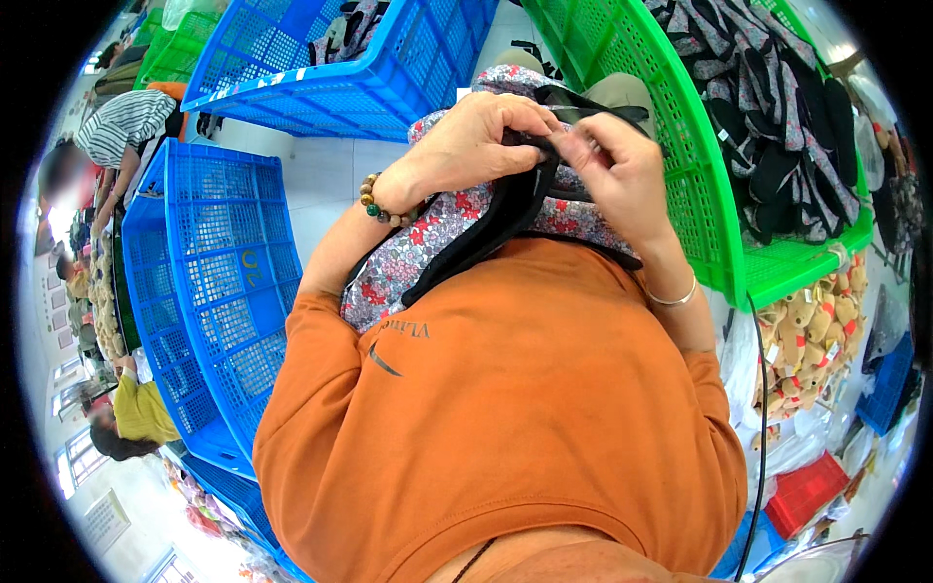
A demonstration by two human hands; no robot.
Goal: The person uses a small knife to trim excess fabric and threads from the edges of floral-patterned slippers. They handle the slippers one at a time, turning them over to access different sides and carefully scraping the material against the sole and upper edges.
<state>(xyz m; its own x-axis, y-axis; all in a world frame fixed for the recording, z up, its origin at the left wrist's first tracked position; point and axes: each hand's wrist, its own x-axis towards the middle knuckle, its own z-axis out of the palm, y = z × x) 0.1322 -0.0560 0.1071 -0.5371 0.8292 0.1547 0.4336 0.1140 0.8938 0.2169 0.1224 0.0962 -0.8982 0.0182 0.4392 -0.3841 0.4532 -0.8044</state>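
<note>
A floral fabric piece (389, 276) in grey, red and white with black edging lies bunched across my lap, against my orange shirt. My left hand (474, 139), with a beaded bracelet at the wrist, is closed on the black edging. Close beside it, my right hand (624, 177) pinches at the same edging, its thumb and fingers near my left fingertips. Whatever small detail sits between the fingertips is hidden. More of the floral cloth and a black strap-like part show beyond my hands.
On the right stands a green crate (680, 194) full of floral and black pieces. Blue crates (330, 97) stand ahead and to the left (228, 262). Plush toys (812, 335) are heaped at the right. Other people, one in a striped shirt (126, 121), are at the far left.
</note>
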